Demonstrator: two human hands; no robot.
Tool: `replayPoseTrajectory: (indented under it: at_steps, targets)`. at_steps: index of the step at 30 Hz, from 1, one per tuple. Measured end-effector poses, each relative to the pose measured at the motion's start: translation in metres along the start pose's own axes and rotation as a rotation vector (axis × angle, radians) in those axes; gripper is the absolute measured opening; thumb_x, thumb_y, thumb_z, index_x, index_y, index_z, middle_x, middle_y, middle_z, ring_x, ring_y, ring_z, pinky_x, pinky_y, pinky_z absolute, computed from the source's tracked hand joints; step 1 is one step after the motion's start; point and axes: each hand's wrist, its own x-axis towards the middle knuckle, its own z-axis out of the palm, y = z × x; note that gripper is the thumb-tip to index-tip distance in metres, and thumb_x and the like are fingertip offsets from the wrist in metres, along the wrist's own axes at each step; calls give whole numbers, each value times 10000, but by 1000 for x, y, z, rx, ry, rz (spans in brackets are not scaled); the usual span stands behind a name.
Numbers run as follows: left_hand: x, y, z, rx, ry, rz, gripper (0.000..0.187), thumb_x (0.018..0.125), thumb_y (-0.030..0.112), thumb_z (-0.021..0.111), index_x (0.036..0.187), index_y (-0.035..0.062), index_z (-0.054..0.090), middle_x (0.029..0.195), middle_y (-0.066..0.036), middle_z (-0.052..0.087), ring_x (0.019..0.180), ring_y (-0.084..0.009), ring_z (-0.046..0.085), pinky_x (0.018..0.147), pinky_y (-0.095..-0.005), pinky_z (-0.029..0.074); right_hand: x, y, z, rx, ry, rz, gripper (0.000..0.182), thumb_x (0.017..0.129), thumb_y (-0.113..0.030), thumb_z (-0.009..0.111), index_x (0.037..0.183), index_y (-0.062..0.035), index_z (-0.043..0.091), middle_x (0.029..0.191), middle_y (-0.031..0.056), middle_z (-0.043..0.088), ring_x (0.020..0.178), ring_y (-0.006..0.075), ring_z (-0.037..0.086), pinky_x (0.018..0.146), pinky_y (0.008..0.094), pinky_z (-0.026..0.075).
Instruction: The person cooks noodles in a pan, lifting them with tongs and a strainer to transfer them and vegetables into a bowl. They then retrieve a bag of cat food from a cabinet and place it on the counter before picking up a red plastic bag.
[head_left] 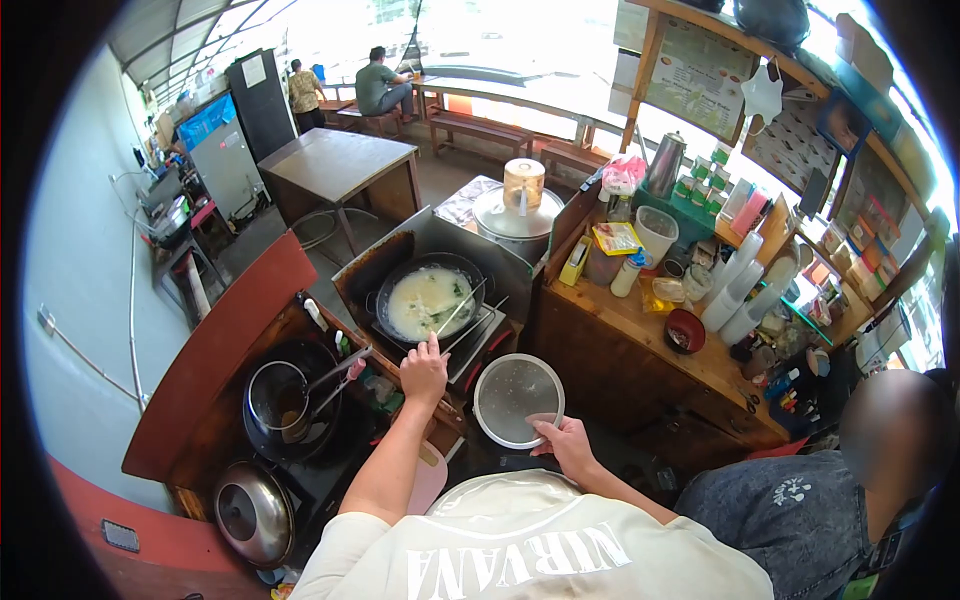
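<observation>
My left hand (425, 372) is closed around the near end of a thin, long-handled metal utensil (458, 312). It reaches over a black wok (382, 318) of pale, milky soup (425, 300) with bits of green leaf in it. The utensil lies slanted across the soup, its far end near the wok's right rim. My right hand (565, 440) grips the rim of a round, grey, white-edged bowl (519, 400), thumb over the edge. The bowl is held in front of my body, to the right of the stove and lower than the wok.
Left stands another dark wok (290, 400) with a strainer; below it is a domed metal lid (253, 515). A large lidded pot (515, 215) stands behind the splash guard. A wooden counter (620, 340) with jars and cups runs along the right. Another person (790, 520) is close at right.
</observation>
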Motion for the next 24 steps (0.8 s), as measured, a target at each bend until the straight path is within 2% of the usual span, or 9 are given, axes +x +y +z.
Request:
replayPoseTrajectory:
  at_steps: [5, 22, 24]
  targets:
    - [1, 0, 0, 9, -8, -8, 576, 823, 356, 683, 1286, 42, 546, 907, -83, 624, 785, -251, 626, 667, -364, 520, 1, 7, 1, -22, -10, 15, 225, 931, -152, 618, 1031, 43, 672, 791, 59, 651, 604, 104, 601, 565, 239, 554]
    - [1, 0, 1, 8, -23, -12, 565, 818, 351, 688, 1270, 41, 550, 901, -87, 618, 789, -252, 623, 676, -363, 517, 2, 9, -1, -56, 0, 33, 260, 916, -184, 661, 1036, 48, 661, 773, 60, 650, 578, 110, 601, 551, 230, 535]
    - [1, 0, 2, 24, -12, -5, 588, 814, 363, 693, 1289, 49, 546, 896, -79, 620, 775, -247, 630, 645, -364, 524, 2, 9, -2, -67, -1, 32, 261, 917, -184, 661, 1037, 48, 661, 772, 63, 653, 580, 111, 602, 555, 230, 534]
